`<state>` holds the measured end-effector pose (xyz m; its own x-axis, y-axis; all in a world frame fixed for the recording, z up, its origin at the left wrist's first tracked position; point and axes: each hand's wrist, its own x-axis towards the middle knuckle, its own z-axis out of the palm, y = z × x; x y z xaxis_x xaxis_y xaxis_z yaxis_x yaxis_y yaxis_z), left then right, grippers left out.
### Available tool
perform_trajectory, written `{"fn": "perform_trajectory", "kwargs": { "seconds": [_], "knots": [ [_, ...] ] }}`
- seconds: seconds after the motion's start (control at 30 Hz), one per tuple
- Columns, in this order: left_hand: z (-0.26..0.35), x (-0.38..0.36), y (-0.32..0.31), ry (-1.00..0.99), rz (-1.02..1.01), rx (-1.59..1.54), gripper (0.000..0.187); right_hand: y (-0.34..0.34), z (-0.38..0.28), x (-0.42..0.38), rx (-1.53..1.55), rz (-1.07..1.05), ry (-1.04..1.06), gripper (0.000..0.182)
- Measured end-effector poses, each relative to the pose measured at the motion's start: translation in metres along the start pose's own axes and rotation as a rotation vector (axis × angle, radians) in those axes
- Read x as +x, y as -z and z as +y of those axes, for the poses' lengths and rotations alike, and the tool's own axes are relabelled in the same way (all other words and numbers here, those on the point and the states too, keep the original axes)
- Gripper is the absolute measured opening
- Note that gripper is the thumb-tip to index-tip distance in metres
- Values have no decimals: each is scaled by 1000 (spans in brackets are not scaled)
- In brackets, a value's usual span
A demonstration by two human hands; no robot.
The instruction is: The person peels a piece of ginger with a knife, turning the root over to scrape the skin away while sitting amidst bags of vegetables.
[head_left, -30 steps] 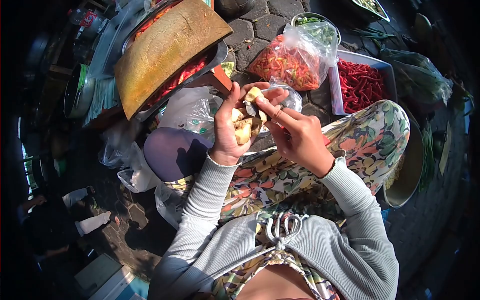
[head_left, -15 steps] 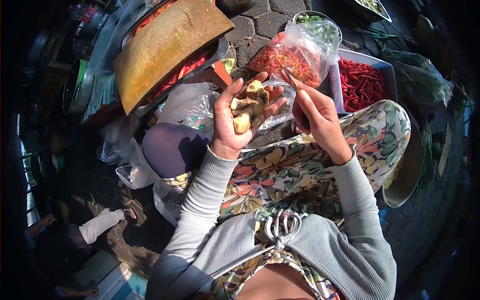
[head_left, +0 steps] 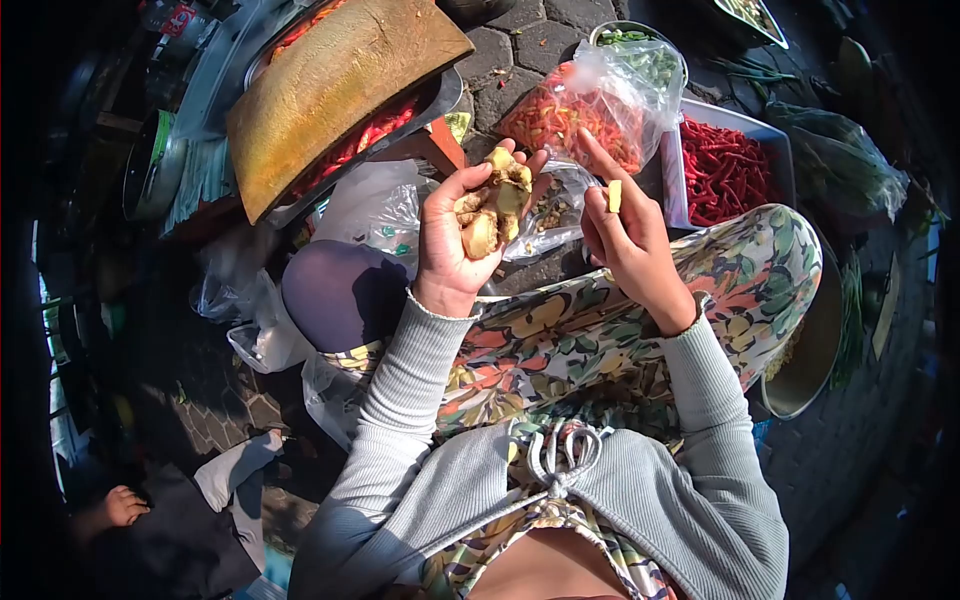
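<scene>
My left hand (head_left: 450, 240) is palm up with its fingers curled round a knobbly piece of ginger (head_left: 482, 232), whose cut faces show pale yellow. To its right, my right hand (head_left: 630, 240) has the index finger stretched out and the others curled. At its thumb shows a small yellow piece (head_left: 614, 196), perhaps on a blade; the rest of what this hand holds is hidden. Just beyond and between the hands lies an open plastic bag (head_left: 548, 215) with small scraps inside.
A wooden board (head_left: 340, 95) rests over a container of red chilies at the upper left. A bag of cut chilies (head_left: 575, 115) and a white tray of red chilies (head_left: 722, 170) lie ahead and right. Another person's hand (head_left: 126, 505) shows lower left.
My right hand has turned, and the blade seen above it before is no longer plain; a yellow piece now shows at its thumb. The ginger has tilted. The other person at lower left has moved.
</scene>
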<state>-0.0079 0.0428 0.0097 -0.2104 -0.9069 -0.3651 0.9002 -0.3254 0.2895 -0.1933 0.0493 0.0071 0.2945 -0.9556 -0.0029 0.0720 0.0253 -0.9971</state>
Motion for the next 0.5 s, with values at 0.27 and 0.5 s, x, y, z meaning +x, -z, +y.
{"fn": "perform_trajectory", "kwargs": {
  "seconds": [0.27,0.5],
  "knots": [
    [2,-2,-6,-96,-22,84,32,26,-18,11,796,-204,-433,54],
    [10,-5,-2,-65,-48,123,30,-2,-26,2,197,-310,-209,44]
  ]
}}
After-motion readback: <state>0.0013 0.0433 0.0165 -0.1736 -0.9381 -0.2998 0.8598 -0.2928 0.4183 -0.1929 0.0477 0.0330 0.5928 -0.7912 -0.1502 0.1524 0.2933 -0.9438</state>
